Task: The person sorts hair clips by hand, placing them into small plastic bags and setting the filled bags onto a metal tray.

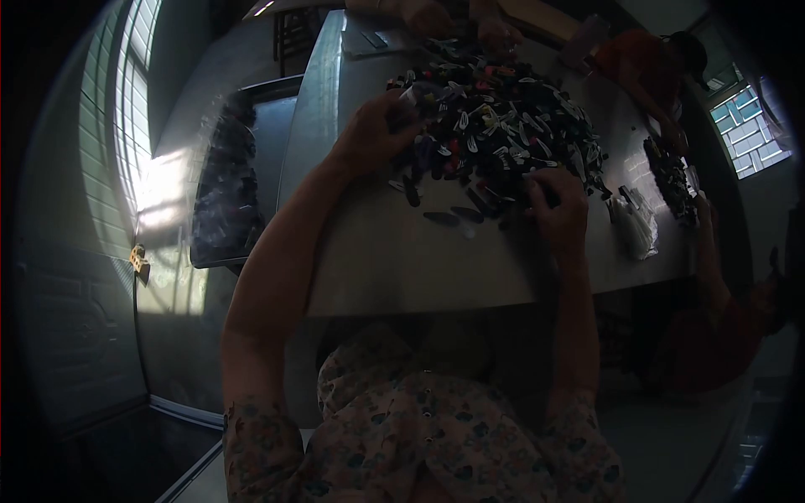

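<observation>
A large heap of small clips (503, 126), mostly dark with some white, red and green ones, lies on the metal-grey table (402, 277). At the heap's left edge is my left hand (379, 130), its fingers closed round something pale that I cannot make out. My right hand (560, 208) is at the heap's near right edge, thumb and fingers curled together; what is between them is too dark to tell. A few dark clips (453, 218) lie loose on the table between my hands, nearer to me than the heap.
A tray (277, 105) of dark pieces stands at the left. To the right lie clear plastic bags (637, 222) and a smaller dark pile (671, 180). Co-workers' hands (495, 33) are at the heap's far side; a person in red (629, 63) and another person sit at the right.
</observation>
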Available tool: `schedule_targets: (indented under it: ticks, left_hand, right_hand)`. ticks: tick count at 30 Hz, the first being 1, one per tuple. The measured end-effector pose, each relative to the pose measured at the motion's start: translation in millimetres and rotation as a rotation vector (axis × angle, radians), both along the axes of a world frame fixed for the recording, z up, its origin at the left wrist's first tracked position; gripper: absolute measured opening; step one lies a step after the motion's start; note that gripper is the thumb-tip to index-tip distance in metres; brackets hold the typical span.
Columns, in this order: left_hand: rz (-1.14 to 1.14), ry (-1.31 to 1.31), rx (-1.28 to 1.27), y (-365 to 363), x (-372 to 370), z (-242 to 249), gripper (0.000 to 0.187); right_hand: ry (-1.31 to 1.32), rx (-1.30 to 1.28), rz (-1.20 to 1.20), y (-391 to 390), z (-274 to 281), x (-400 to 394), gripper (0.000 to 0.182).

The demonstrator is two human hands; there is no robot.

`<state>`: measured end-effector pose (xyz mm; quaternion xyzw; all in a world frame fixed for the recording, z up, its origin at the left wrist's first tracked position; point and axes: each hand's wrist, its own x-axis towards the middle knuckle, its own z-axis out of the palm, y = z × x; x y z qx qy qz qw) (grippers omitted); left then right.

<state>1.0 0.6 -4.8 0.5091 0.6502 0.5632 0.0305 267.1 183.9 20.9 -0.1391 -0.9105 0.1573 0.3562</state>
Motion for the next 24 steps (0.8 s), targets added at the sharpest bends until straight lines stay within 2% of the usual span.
schedule_targets:
  ticks: [2,3,5,9,11,12,14,17,24]
  left_hand:
    - [-0.024,0.016,-0.011,0,-1,0,0.021]
    - [-0.025,0.016,-0.012,-1,0,3,0.021]
    - [0.007,-0.015,-0.104,-3,4,8,0.021]
    - [-0.024,-0.046,-0.129,-3,7,9,0.025]
    - [-0.177,-0.092,0.070,4,7,0,0.036]
    - [-0.171,-0.073,0.073,2,12,13,0.036]
    - [-0.174,-0.008,-0.088,-8,32,40,0.050]
    - [-0.255,-0.080,-0.063,-6,40,39,0.058]
    - [-0.313,-0.020,-0.013,-4,51,42,0.063]
  right_hand:
    - [0.040,-0.365,-0.044,-11,4,3,0.011]
    - [0.040,-0.366,-0.044,-15,7,4,0.011]
    - [-0.053,-0.124,0.074,-21,13,7,0.011]
    - [-0.096,-0.098,0.128,-24,10,7,0.012]
    - [-0.163,0.011,0.130,-20,8,8,0.013]
    - [-0.145,0.017,0.137,-19,8,7,0.013]
    - [-0.201,0.099,0.124,-19,6,9,0.013]
    - [-0.170,0.113,0.120,-17,3,9,0.013]
    - [-0.120,0.116,0.082,-18,-1,10,0.015]
